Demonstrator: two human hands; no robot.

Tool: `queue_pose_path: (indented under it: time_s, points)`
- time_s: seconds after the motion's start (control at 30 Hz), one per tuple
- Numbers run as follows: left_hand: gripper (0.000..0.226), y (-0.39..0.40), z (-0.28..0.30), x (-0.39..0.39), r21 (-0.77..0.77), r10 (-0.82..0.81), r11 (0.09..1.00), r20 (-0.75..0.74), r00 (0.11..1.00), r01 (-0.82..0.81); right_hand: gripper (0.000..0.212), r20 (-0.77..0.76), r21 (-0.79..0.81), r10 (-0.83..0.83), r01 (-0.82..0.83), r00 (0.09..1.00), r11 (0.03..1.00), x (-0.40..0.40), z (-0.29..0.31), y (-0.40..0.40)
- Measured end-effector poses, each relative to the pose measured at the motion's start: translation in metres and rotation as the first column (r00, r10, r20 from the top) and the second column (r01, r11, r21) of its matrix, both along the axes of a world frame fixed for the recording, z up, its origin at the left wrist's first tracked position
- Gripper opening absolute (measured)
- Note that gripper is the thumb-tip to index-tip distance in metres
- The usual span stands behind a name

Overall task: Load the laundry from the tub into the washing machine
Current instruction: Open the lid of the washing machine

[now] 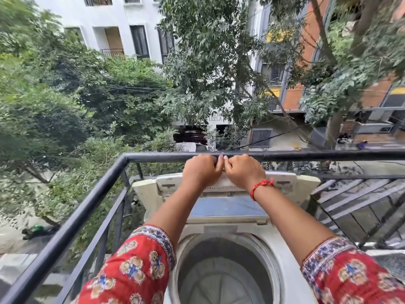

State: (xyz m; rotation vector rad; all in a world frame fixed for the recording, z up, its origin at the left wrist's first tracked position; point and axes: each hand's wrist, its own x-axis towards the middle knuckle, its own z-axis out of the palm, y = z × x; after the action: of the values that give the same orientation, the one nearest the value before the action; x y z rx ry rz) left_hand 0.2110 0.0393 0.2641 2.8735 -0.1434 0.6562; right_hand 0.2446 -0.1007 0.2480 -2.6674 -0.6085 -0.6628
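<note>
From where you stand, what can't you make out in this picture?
- Laundry tub: nowhere in the head view, so its contents are unknown.
- Left hand and right hand: curled fingers hide what they grip on the raised lid.
- Drum: its near part is cut off by the bottom edge and sleeves.

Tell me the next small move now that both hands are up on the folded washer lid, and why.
Probably let go and turn to fetch the laundry. Both the left hand and right hand grip the folded cream plastic lid, which stands open by the black metal railing, and the round grey drum shows no clothes.
</note>
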Motion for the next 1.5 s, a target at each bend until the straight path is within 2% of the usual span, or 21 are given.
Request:
queue_pose_path:
  time_s: [0.27,0.4,0.63,0.77,0.87,0.97,1.03,1.1,1.17,1.3,1.43,1.5]
  points:
    - [0.059,0.004,0.003,0.059,-0.080,0.119,0.990,0.043,0.992,-0.115,0.052,-0.073,0.000,-0.014,0.014,0.997,1.000,0.063,0.011,0.014]
    - [0.057,0.011,-0.002,0.088,-0.223,0.209,0.952,-0.021,0.978,-0.208,0.053,-0.099,-0.004,-0.020,0.019,0.995,1.000,0.090,0.012,0.018]
    - [0.055,0.020,-0.013,0.121,-0.363,0.178,0.917,0.008,0.984,-0.163,0.058,-0.153,0.000,0.021,-0.022,0.988,1.000,0.118,0.009,0.022]
    - [0.055,0.021,-0.010,0.123,-0.366,0.188,0.917,0.056,0.981,-0.155,0.049,-0.080,0.030,0.169,-0.167,0.982,0.985,0.115,0.010,0.017]
    - [0.055,0.023,-0.014,0.123,-0.404,0.092,0.914,0.098,0.991,-0.045,0.038,0.044,-0.128,0.191,-0.184,0.981,0.975,0.106,0.003,0.010]
    - [0.052,0.024,-0.011,0.112,-0.297,-0.128,0.938,0.182,0.975,0.179,0.045,0.098,-0.193,0.193,-0.172,0.976,0.966,0.094,-0.006,0.007]
    - [0.046,0.022,-0.010,0.102,-0.113,-0.271,0.948,0.200,0.942,0.297,0.049,0.085,-0.179,0.157,-0.140,0.984,0.974,0.089,-0.010,0.006]
    - [0.036,0.021,-0.013,0.095,0.076,-0.393,0.919,0.262,0.881,0.387,0.053,0.121,-0.213,0.105,-0.078,0.987,0.974,0.082,-0.011,0.004]
    - [0.036,0.023,-0.016,0.091,0.203,-0.462,0.885,0.282,0.841,0.418,0.057,0.130,-0.258,0.068,-0.032,0.989,0.966,0.073,-0.010,0.000]
    - [0.048,0.018,-0.024,0.079,0.305,-0.445,0.880,0.260,0.857,0.364,0.063,0.103,-0.268,0.030,-0.001,0.994,0.963,0.050,-0.012,-0.013]
    - [0.052,0.002,-0.035,0.058,0.296,-0.317,0.910,0.043,0.948,0.291,0.067,0.044,-0.324,-0.071,0.081,0.997,0.942,0.029,-0.023,-0.026]
    - [0.054,-0.004,-0.041,0.047,0.321,-0.268,0.915,0.028,0.963,0.245,0.072,0.005,-0.341,-0.119,0.114,0.993,0.933,0.016,-0.025,-0.031]
